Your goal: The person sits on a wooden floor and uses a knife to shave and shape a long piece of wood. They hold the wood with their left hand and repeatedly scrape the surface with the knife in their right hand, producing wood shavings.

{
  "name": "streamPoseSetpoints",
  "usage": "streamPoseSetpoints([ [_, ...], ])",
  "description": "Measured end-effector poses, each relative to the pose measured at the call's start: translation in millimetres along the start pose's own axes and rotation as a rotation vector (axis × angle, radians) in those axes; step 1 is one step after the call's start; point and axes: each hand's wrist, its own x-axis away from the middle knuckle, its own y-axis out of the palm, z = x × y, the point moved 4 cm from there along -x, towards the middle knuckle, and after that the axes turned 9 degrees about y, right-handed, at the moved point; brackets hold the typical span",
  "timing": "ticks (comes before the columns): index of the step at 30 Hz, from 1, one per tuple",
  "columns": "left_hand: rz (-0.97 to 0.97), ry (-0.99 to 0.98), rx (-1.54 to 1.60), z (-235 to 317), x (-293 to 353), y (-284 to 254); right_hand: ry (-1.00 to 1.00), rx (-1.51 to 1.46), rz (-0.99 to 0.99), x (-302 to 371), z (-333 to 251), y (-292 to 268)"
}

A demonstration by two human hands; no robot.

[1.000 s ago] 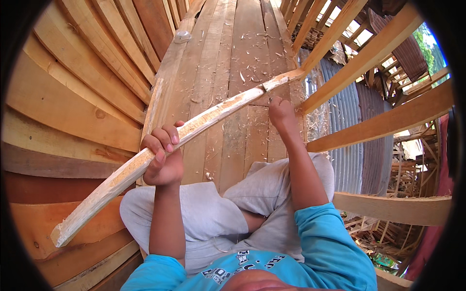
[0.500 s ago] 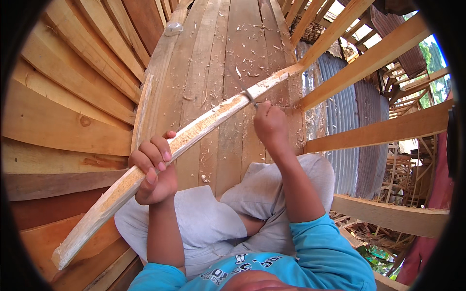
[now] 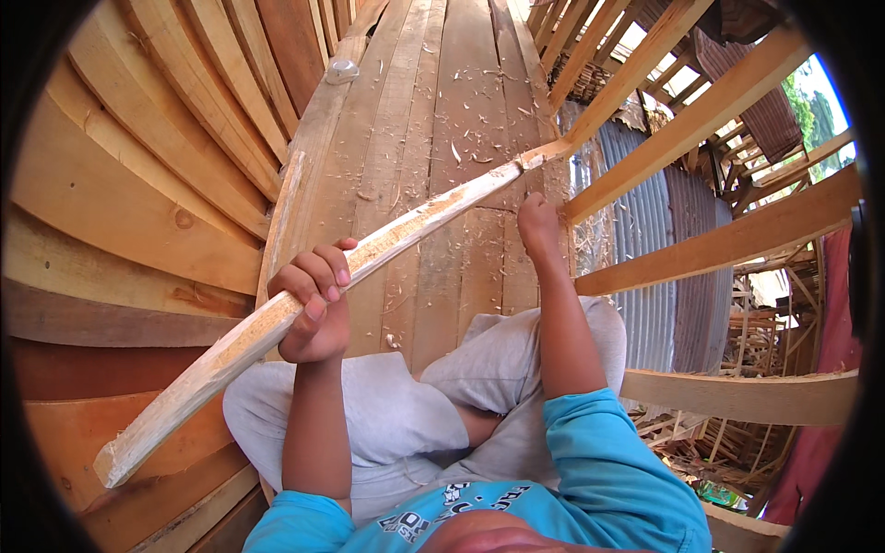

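A long pale wooden pole (image 3: 406, 230), stripped of bark and rough along its upper face, slants from the lower left up to the far right. Its far end meets the slatted wooden railing (image 3: 636, 74). My left hand (image 3: 313, 295) is wrapped round the pole below its middle, thumb on top. Close under the pole's far part, my right hand (image 3: 539, 224) is closed round the handle of a knife, mostly hidden in the fist. A dark bit of the knife's blade (image 3: 520, 167) shows at the pole; the rest is hard to make out.
Wood shavings lie scattered over the plank floor (image 3: 461, 101). A plank wall (image 3: 138, 194) rises at the left, with a small clear plastic object (image 3: 342, 71) beside it. Corrugated metal sheets (image 3: 645, 240) stand beyond the railing. My crossed legs (image 3: 387, 396) are below the pole.
My right hand has slid with the knife farther along the pole, away from me and to the right. My left hand keeps its grip; pole and view have shifted slightly.
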Motion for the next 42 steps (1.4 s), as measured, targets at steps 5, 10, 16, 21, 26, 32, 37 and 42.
streamPoseSetpoints([
  [5,-0.001,0.024,0.023,-1,2,-4,-0.319,0.071,-0.086,65,-39,-6],
  [10,0.031,0.037,0.040,4,4,-7,-0.252,0.058,-0.135,94,-62,-17],
  [16,0.012,0.027,0.107,-6,1,3,-0.067,-0.101,-0.074,0,1,-10],
  [21,0.031,0.028,0.074,-1,5,-3,-0.284,-0.033,-0.271,116,-58,-9],
  [26,0.048,0.013,0.054,2,6,-7,-0.324,0.044,-0.221,127,-75,-23],
  [32,0.052,0.000,0.052,-4,3,1,-0.032,0.007,-0.099,-5,-10,-23],
  [37,0.053,0.010,0.020,-1,3,-2,-0.231,0.086,-0.131,58,-49,-19],
  [42,0.046,0.001,0.019,0,5,-4,-0.333,0.090,-0.319,123,-76,-21],
])
